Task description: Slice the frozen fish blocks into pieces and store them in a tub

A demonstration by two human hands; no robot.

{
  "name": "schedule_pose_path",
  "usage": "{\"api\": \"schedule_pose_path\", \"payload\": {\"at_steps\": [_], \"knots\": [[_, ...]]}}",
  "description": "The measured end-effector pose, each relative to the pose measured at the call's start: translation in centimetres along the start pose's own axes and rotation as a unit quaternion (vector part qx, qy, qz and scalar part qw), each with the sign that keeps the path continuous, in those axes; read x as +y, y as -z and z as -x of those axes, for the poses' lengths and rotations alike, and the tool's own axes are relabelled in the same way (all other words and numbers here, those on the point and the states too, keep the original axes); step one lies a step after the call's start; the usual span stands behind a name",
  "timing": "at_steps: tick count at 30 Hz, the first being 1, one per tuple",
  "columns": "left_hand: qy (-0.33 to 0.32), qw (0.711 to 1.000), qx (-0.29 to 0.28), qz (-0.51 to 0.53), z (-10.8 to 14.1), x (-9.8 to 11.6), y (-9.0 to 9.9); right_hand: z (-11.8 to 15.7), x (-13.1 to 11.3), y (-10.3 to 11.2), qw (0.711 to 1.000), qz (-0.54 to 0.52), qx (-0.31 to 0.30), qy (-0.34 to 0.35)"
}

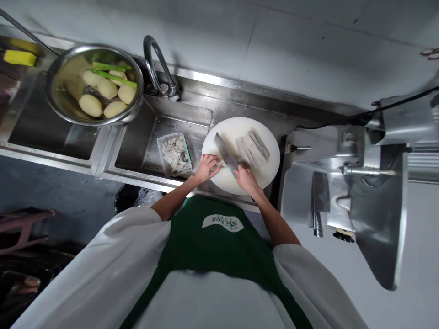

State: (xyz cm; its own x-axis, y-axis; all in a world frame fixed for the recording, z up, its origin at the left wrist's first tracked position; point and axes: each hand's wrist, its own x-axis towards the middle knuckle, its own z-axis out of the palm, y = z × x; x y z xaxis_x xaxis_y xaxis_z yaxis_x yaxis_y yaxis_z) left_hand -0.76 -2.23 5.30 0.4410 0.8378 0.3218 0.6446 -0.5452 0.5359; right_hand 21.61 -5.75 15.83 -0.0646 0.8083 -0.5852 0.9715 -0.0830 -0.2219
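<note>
My right hand (247, 179) is wrapped round the handle of a cleaver (225, 151), whose blade slants up and left over a round white cutting board (269, 176). At the board's left side, the bent fingers of my left hand (207, 167) press on a small pale strip (222, 163) beside the blade. Several greyish-white strips (254, 150) of soft-looking food lie together on the right half of the board. Left of the board, a white plastic basket (161, 157) holds many cut pieces (175, 154) of the same colour. Exactly what food this is, I cannot tell.
A steel sink (137, 141) lies under the basket, with a curved faucet (156, 59) behind. Farther left stands a steel bowl (53, 98) of peeled potatoes (91, 105) and green stalks. At right is a slicing machine (377, 201) with another cleaver (320, 192) lying on it.
</note>
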Motion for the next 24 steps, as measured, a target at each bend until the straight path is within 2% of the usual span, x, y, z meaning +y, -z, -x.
{"api": "schedule_pose_path", "payload": {"at_steps": [3, 5, 10, 14, 16, 19, 24], "knots": [[0.038, 0.997, 0.064, -0.015, 1.0, -0.5, 0.5, 1.4, -0.8, 0.6, 0.999, 0.025, 0.038, -0.014], [0.047, 0.996, 0.068, -0.021, 1.4, -0.7, 0.5, 1.9, -2.0, 0.1, 0.998, 0.038, 0.053, -0.006], [0.056, 0.998, -0.028, -0.019, 1.5, -0.9, 0.3, 0.6, -4.7, -2.8, 0.999, 0.039, 0.010, 0.021], [0.057, 0.991, -0.116, -0.024, 1.5, -2.0, 1.0, -0.8, -5.3, -4.1, 1.000, 0.025, 0.004, 0.015], [0.050, 0.987, -0.153, -0.018, 1.5, -2.8, 1.3, -1.1, -4.7, -3.9, 1.000, 0.013, 0.004, 0.015], [0.035, 0.984, -0.174, -0.006, 1.0, -3.2, 1.0, -0.9, -2.6, -3.0, 1.000, -0.006, -0.004, 0.013], [-0.043, 0.972, -0.227, 0.035, -1.1, -1.5, -1.1, 0.4, 1.5, -2.0, 0.999, 0.000, -0.014, -0.040]]}}
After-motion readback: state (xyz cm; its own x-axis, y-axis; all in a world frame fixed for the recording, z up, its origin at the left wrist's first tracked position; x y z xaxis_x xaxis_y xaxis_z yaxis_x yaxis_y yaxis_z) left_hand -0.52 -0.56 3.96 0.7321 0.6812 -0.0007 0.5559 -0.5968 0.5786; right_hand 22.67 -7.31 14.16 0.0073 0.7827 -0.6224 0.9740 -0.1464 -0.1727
